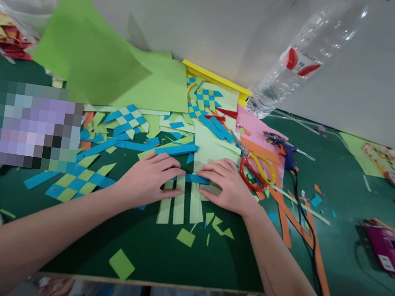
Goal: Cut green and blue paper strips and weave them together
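A short blue paper strip lies crosswise over several pale green paper strips on the table. At its left part is my left hand, fingers curved over the strips and thumb below. My right hand mirrors it at the right end, fingertips closed on the blue strip. The fingers partly cover where the strips cross, so the weave there is hidden. A finished-looking blue and green woven paper piece lies left of my left hand. Scissors with red and yellow handles rest beyond my right hand.
Green sheets lean against the wall behind. A plastic bottle stands at the back right. A glue gun trails a black cable beside orange strips. A purple power block sits far right; a blurred-out object is left.
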Demonstrator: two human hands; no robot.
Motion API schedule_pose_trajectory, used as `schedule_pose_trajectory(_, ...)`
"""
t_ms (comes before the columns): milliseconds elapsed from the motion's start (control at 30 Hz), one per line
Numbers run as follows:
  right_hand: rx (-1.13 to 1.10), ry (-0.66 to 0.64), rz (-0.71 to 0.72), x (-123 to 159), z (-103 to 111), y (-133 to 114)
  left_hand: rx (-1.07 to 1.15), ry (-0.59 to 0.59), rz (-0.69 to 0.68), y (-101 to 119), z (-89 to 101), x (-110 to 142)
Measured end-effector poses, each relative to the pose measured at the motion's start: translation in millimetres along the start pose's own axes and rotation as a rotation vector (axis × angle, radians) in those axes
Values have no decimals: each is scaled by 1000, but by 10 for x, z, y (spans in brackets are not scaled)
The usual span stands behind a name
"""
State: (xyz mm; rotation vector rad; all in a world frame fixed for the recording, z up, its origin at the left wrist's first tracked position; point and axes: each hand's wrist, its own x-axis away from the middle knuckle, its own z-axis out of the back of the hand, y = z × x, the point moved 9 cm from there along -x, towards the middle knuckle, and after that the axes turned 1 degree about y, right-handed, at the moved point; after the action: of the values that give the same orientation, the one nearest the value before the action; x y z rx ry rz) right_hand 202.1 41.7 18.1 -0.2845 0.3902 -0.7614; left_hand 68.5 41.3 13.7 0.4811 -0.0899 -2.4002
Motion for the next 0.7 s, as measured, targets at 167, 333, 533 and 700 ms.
schedule_pose_trajectory(167, 44, 3, 18, 3, -21, -50, 18, 2, 5, 3, -16, 2)
schedule_pose_trajectory(333, 85, 16, 45, -7, -54, -134, -18, 16, -10, 29, -15, 19)
schedule_pose_trajectory(533, 74, 33, 45, -6, -77, -154, 65, 19, 8, 34, -10, 26)
schedule_pose_trajectory(700, 44, 34, 46, -10, -90, -182, 71, 26, 0, 45, -1, 29)
